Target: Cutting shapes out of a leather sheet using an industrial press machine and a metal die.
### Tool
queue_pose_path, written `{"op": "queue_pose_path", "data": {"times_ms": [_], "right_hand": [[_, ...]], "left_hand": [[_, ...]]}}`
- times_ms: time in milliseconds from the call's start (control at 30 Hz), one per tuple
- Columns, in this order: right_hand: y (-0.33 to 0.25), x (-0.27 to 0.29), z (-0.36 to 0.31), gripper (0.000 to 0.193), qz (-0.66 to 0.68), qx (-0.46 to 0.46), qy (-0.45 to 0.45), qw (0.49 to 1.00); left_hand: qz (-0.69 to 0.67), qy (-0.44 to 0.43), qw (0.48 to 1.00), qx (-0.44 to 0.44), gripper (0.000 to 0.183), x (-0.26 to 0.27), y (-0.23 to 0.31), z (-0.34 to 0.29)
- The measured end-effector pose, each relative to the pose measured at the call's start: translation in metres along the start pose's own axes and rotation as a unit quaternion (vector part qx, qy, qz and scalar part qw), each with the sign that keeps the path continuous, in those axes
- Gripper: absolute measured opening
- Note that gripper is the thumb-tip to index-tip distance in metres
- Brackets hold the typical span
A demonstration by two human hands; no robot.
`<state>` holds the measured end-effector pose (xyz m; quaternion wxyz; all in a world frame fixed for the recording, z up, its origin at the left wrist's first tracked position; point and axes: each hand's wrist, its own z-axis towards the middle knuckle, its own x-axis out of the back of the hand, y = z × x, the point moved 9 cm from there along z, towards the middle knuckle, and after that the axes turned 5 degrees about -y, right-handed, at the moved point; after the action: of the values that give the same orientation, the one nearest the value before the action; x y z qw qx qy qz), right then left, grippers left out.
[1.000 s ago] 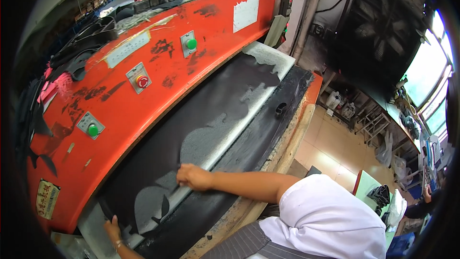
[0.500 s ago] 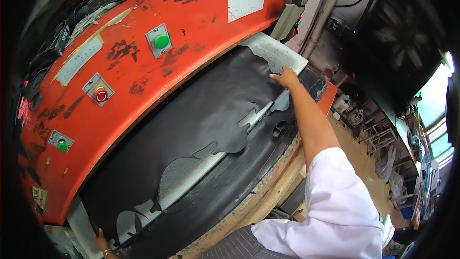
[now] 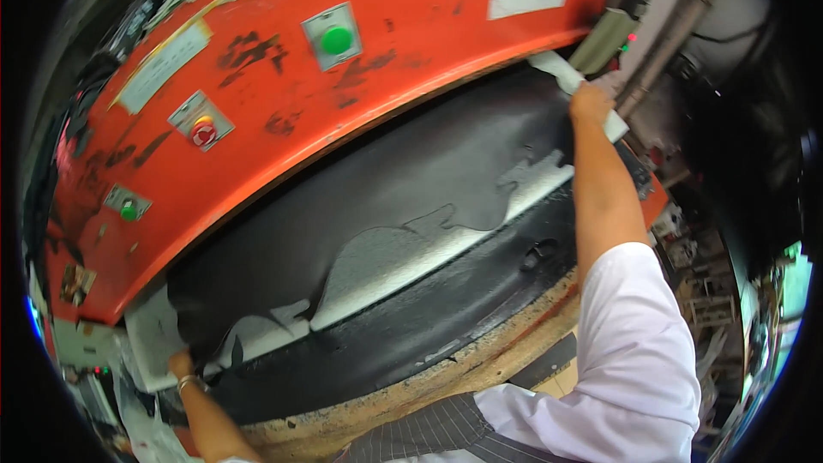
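Observation:
A large black leather-like sheet [image 3: 411, 159] with a ragged, cut-out near edge lies over a pale board [image 3: 403, 270] under the red machine. At the sheet's right end my right hand [image 3: 591, 105] is closed on its edge, above the board's corner; the fingertips are blurred. My left hand [image 3: 181, 365], with a bracelet at the wrist, pinches the sheet's near left corner. Between the hands the sheet lies mostly flat, and grey board surface shows through its cut-outs.
The curved red machine front [image 3: 257, 120] spans the far side, with a large green button [image 3: 336, 39], a red knob [image 3: 203, 132] and a smaller green button [image 3: 129, 211]. A black ledge [image 3: 411, 339] with a worn rim runs along my side. Plastic bags [image 3: 141, 407] hang at left.
The sheet has shifted away from me toward the machine, baring more of the board's near edge. Both hands have moved with it, and the view has turned.

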<state>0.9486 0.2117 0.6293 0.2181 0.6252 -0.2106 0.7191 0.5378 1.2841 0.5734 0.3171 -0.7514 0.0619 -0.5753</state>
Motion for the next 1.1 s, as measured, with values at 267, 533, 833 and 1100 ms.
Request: {"op": "queue_pose_path", "data": {"times_ms": [267, 533, 833, 1100], "right_hand": [[-0.001, -0.028, -0.074, 0.055, 0.056, 0.254, -0.01, 0.966], [-0.23, 0.311, -0.309, 0.026, 0.405, 0.644, 0.083, 0.644], [-0.459, 0.469, -0.447, 0.04, 0.229, 0.61, 0.192, 0.734], [-0.556, 0.422, -0.455, 0.038, 0.04, 0.429, 0.138, 0.892]], "left_hand": [[-0.333, 0.138, 0.927, 0.101, 0.06, 0.141, 0.177, -0.047], [-0.391, 0.057, 0.912, 0.11, 0.063, 0.128, 0.171, -0.092], [-0.392, 0.146, 0.908, 0.033, 0.061, 0.108, 0.119, -0.079], [-0.385, 0.224, 0.894, -0.056, 0.058, 0.067, 0.069, -0.101]]}}
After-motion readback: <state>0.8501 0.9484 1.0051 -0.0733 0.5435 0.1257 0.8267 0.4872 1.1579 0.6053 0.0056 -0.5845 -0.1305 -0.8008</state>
